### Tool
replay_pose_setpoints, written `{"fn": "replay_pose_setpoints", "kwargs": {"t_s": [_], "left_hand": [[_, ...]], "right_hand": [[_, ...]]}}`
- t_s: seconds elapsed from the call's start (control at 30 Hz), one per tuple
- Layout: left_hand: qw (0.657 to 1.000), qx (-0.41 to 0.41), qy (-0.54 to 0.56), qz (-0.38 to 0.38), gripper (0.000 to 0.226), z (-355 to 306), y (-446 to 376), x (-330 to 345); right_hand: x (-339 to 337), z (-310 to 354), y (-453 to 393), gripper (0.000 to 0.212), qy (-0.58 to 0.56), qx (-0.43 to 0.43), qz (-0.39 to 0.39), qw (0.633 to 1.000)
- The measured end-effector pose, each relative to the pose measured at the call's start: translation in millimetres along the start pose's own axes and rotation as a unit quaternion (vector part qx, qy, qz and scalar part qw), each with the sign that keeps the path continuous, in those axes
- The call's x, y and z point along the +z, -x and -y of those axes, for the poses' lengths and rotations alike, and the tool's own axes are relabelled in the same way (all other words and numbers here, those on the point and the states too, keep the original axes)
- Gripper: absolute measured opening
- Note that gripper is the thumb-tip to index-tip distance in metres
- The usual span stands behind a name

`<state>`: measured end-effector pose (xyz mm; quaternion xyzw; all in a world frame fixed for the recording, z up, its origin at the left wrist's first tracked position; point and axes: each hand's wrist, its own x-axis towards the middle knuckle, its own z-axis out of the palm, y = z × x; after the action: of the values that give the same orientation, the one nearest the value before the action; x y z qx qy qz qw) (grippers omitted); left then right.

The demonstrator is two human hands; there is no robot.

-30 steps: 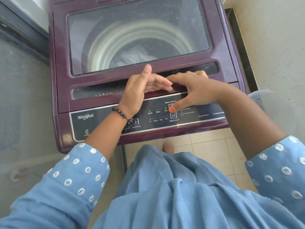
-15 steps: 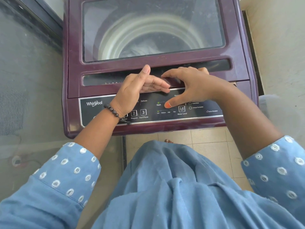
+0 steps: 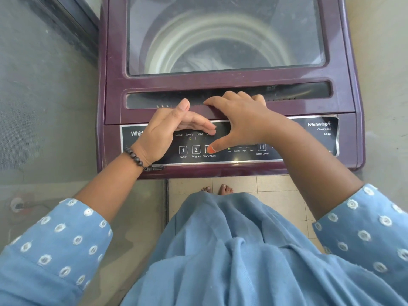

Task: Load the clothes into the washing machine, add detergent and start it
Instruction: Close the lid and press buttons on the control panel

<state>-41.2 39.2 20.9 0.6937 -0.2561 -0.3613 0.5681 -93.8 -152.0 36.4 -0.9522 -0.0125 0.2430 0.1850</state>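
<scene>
Blue sleeves frame the control panel [image 3: 309, 138], where the right hand [image 3: 242, 124] sets its thumb on the Start/Pause button [image 3: 207, 149], fingers spread, holding nothing. Left hand [image 3: 163, 133] hovers flat, empty. Behind the closed lid [image 3: 225, 36], clothes [image 3: 203, 62] sit in the washing machine [image 3: 114, 62]. A glancing press might not register.

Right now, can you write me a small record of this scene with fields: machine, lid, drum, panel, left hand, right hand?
machine: purple top-load washing machine
lid: closed glass lid
drum: pale clothes visible inside
panel: control panel with Power, Program, Start/Pause button, Water Level
left hand: left hand open, fingers straight, above the panel
right hand: right hand, thumb tip on Start/Pause, fingers resting on the lid's front edge
</scene>
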Motion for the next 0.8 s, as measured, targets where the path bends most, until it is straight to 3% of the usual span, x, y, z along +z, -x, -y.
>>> {"fn": "replay_pose_setpoints", "kwargs": {"t_s": [0.23,0.8], "left_hand": [[0.999,0.0,0.043,0.003,0.063,3,-5,-3],[0.996,0.067,0.055,0.002,0.061,17,-6,-5]], "right_hand": [[4,11,-7,0.104,0.031,0.007,0.003,1.0],[2,8,-9,0.095,-0.049,0.007,0.021,0.999]]}}
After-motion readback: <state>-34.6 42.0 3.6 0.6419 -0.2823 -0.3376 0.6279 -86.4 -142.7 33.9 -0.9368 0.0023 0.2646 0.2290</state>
